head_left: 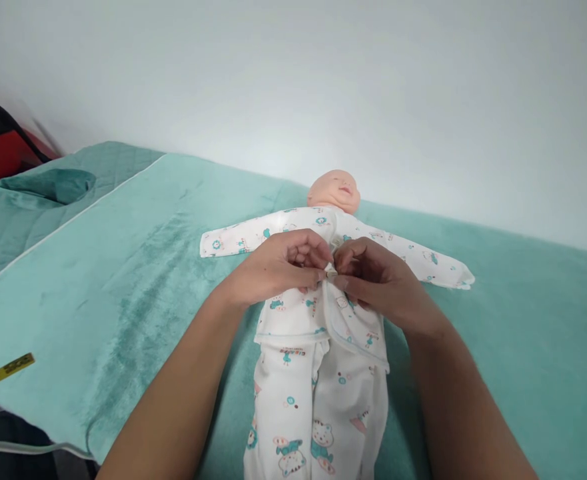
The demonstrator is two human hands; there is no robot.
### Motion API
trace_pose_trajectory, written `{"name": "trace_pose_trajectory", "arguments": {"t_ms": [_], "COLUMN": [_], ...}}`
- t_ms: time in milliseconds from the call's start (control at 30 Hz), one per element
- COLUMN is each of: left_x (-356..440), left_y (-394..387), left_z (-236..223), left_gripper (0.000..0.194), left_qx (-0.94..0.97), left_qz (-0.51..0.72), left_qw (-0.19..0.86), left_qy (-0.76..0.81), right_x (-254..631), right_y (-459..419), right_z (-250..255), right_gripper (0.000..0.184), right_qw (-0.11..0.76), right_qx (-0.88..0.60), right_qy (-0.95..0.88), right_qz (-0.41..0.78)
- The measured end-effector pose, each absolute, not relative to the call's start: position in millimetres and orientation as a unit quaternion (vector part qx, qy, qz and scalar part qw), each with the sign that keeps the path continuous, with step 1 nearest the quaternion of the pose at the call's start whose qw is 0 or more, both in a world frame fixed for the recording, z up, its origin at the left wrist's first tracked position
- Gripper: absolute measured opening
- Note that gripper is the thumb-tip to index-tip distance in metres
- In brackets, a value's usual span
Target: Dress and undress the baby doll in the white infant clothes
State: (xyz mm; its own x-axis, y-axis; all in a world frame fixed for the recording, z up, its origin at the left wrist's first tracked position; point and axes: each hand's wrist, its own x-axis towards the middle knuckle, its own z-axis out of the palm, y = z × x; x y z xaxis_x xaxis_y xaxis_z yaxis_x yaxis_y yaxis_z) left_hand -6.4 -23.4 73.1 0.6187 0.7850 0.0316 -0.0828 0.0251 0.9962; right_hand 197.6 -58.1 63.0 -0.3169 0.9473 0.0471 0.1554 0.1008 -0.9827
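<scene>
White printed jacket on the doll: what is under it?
From under the jacket, printed trousers emerge; green fabric lies beneath. The trousers' waist and the torso of the doll are covered.

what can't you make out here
In the head view:
Detail pinched on the jacket: too small, partly covered by left hand and right hand.
Trousers: lower ends cut off by bottom edge.
Any hands on the doll: covered by its sleeves.
Print on the yellow strip: too small.

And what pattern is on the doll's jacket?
The jacket is white with small cartoon prints, mostly teal, shown in the head view.
</scene>
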Motion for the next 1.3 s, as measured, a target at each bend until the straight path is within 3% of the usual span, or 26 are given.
{"name": "trace_pose_trajectory", "arguments": {"t_ms": [733,967,1067,1167,1300], "left_x": [-8.7,-0.2,4.3,-2.9,-28.6], "left_y": [-20.2,-17.3,-28.8,-55.1,-102.9], "left_z": [71.9,59.2,48.1,32.3,9.0], "left_gripper": [0.016,0.022,0.020,0.017,0.018], "left_qx": [0.632,0.608,0.568,0.520,0.540], "left_qz": [0.301,0.374,0.462,0.538,0.499], "left_qw": [0.649,0.634,0.593,0.503,0.444], "left_qy": [0.297,0.299,0.336,0.433,0.512], "right_x": [198.5,192.7,186.4,184.4,194.9], "right_y": [-57.2,-60.4,-75.0,-105.5,-157.0], "right_z": [62.2,55.6,47.5,35.8,12.9], "right_gripper": [0.021,0.025,0.022,0.019,0.024], "right_qw": [0.373,0.442,0.487,0.475,0.462], "right_qx": [-0.463,-0.452,-0.480,-0.524,-0.559], "right_qy": [-0.613,-0.593,-0.592,-0.617,-0.611], "right_qz": [0.521,0.498,0.426,0.346,0.317]}}
